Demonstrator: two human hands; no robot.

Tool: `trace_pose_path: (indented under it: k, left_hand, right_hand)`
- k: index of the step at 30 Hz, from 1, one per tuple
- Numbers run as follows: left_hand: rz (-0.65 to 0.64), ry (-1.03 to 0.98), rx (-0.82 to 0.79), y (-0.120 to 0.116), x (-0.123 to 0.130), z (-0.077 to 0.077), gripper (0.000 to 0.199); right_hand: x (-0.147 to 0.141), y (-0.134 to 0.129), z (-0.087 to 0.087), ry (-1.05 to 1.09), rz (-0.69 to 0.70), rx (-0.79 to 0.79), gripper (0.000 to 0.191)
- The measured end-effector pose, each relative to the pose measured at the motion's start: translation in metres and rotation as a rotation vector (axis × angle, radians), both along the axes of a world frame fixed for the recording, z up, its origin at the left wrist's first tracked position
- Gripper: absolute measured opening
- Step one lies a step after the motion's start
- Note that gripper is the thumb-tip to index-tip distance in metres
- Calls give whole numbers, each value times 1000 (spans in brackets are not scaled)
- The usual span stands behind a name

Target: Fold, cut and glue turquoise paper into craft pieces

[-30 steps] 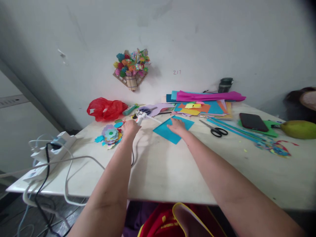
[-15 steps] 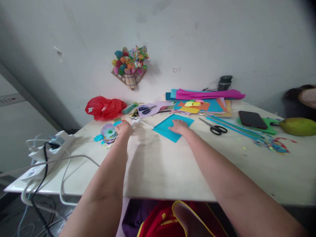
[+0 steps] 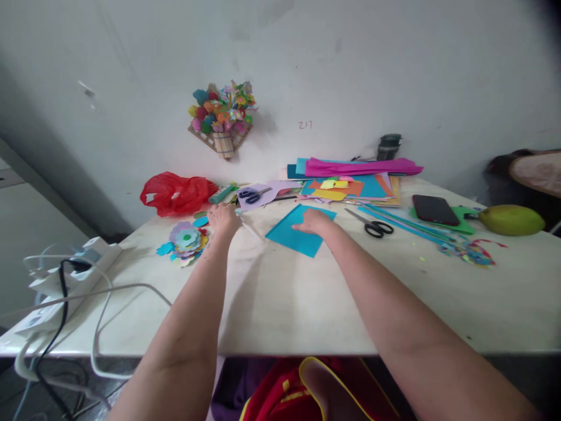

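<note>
A blue sheet of paper point(image 3: 293, 240) lies at an angle on the table, with a narrow folded strip along its upper left edge. My right hand point(image 3: 314, 222) rests on its right part, the fingers pointing left. Left of the sheet, my left hand point(image 3: 223, 218) is over a white tool point(image 3: 252, 227) with a thin stem that points toward the sheet; whether the fingers grip it is hard to see. Paper flower cutouts point(image 3: 187, 238) are piled beside my left wrist. Black scissors point(image 3: 372, 226) lie right of the sheet.
At the back are a red plastic bag point(image 3: 177, 194), blue-handled scissors point(image 3: 253, 195) and stacked coloured papers point(image 3: 363, 168). A phone point(image 3: 435, 210), a green-yellow fruit point(image 3: 512, 220) and blue paper strips point(image 3: 403, 224) are on the right. A power strip point(image 3: 65, 298) with cables stands left.
The view has shifted slightly right. My right hand's fingers have drawn together on the blue sheet. The white tool's stem has swung a little downward, away from the sheet's corner.
</note>
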State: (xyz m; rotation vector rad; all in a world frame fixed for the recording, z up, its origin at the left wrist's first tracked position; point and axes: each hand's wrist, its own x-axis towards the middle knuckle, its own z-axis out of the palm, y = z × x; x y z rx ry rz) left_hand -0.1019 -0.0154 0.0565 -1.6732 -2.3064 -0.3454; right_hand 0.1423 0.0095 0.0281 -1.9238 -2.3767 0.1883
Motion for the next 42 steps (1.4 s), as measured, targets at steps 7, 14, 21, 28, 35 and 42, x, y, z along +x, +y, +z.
trace_pose_path:
  k: [7, 14, 21, 28, 35, 42]
  left_hand:
    - [-241, -260, -93, 9, 62, -21, 33]
    - [-439, -80, -6, 11, 69, -49, 30]
    - [-496, -61, -68, 10, 75, -56, 36]
    - [-486, -29, -98, 8, 79, -56, 39]
    - [-483, -20, -90, 11, 79, -59, 40]
    - [-461, 7, -96, 12, 81, -61, 39]
  right_hand:
    - [3, -6, 9, -7, -9, -12, 53]
    - [8, -10, 5, -25, 15, 30, 48]
    - [8, -3, -9, -43, 67, 12, 49]
    - [8, -2, -12, -56, 84, 17, 47]
    - [9, 2, -16, -75, 98, 26, 47]
    - [9, 1, -15, -96, 99, 20, 49]
